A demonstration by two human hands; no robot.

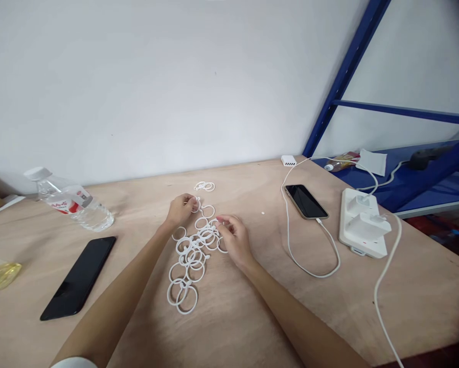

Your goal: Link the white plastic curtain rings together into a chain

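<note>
A heap of white rings (193,258) with small knobs, like curtain rings, lies on the wooden table (252,317), many overlapping. At the far end of the heap my left hand (180,210) is closed, its fingertips pinching a white ring (198,205). My right hand (234,239) reaches over the heap's right side. Its thumb and fingers close on another ring near a knob, partly hidden by the fingers. Beyond both hands a small separate group of rings (205,186) lies near the wall.
On the left are a water bottle (76,202) lying tilted, a black phone (79,278) and a yellowish clear package (1,276). To the right lie a charging phone (306,201), a white charger (289,160), cables and a power strip (362,225). A blue metal frame (340,76) stands behind.
</note>
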